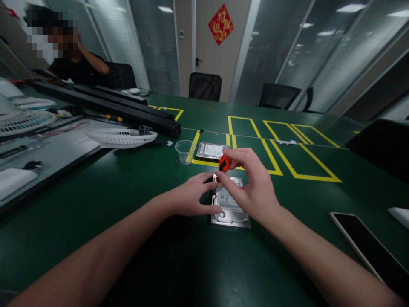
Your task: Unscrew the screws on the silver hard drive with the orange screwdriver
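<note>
A silver hard drive (233,214) lies flat on the green table, its printed label partly covered by my hands. My right hand (254,181) is closed around the orange and black handle of a screwdriver (225,163), which stands over the drive's far left corner. The screwdriver's tip is hidden behind my fingers. From the left, my left hand (194,194) rests against the drive with its fingers spread; the thumb lies on top of the metal cover, and the fingertips are close to the screwdriver.
Behind lies a second hard drive (209,150), beside a clear plastic cup (184,153). White fan grilles (123,137), black bars (128,108) and a grey panel (73,147) fill the left. A phone (367,243) lies at right. Another person (76,64) sits far left.
</note>
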`<act>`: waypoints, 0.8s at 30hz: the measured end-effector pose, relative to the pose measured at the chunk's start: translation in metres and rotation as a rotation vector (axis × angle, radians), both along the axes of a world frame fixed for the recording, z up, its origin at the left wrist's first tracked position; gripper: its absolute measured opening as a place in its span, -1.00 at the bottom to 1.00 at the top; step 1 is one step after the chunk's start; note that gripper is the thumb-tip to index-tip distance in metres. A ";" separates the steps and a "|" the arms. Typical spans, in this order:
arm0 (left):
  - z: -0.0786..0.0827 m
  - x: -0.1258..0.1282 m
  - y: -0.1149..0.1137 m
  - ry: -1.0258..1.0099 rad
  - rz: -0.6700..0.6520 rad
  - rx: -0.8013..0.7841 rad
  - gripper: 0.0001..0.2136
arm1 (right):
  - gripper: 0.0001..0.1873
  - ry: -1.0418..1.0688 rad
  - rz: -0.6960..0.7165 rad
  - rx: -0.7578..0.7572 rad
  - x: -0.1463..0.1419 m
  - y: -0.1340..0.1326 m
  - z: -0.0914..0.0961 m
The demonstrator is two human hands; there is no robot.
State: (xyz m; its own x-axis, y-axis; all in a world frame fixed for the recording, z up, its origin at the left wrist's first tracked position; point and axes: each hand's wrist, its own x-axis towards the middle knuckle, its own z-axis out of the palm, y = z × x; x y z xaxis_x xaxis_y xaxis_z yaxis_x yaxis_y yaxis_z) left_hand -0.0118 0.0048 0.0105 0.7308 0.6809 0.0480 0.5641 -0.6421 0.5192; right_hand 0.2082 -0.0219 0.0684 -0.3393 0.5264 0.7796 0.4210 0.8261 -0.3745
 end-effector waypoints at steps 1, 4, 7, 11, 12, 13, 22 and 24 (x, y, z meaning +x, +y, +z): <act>0.000 0.000 0.000 0.002 0.005 -0.008 -0.24 | -0.54 0.000 0.002 0.001 0.000 0.000 0.001; -0.001 -0.001 0.000 -0.026 0.005 -0.017 -0.26 | -0.55 -0.002 0.016 0.006 -0.001 -0.001 0.002; -0.002 -0.001 0.000 -0.043 -0.001 -0.018 -0.24 | -0.54 -0.007 0.033 0.029 -0.002 0.000 0.003; -0.003 -0.001 0.001 -0.037 -0.013 -0.016 -0.28 | -0.54 -0.006 0.032 0.050 -0.002 0.000 0.002; -0.004 -0.001 0.001 -0.047 -0.017 -0.011 -0.29 | -0.55 -0.008 0.032 0.045 -0.002 0.000 0.002; -0.004 -0.002 0.001 -0.063 -0.018 -0.006 -0.27 | -0.55 -0.009 0.029 0.036 -0.002 0.000 0.002; -0.001 -0.001 0.000 -0.073 -0.021 0.000 -0.25 | -0.56 -0.049 0.055 0.012 -0.003 -0.002 0.010; 0.000 0.000 -0.001 -0.075 -0.030 0.003 -0.26 | -0.57 -0.057 0.060 0.000 -0.003 -0.003 0.011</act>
State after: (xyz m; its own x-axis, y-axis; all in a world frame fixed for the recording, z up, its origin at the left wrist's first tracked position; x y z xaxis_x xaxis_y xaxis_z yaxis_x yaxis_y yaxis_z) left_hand -0.0123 0.0043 0.0101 0.7452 0.6583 0.1060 0.5039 -0.6601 0.5572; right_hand 0.2051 -0.0247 0.0798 -0.4141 0.5036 0.7583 0.3916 0.8505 -0.3510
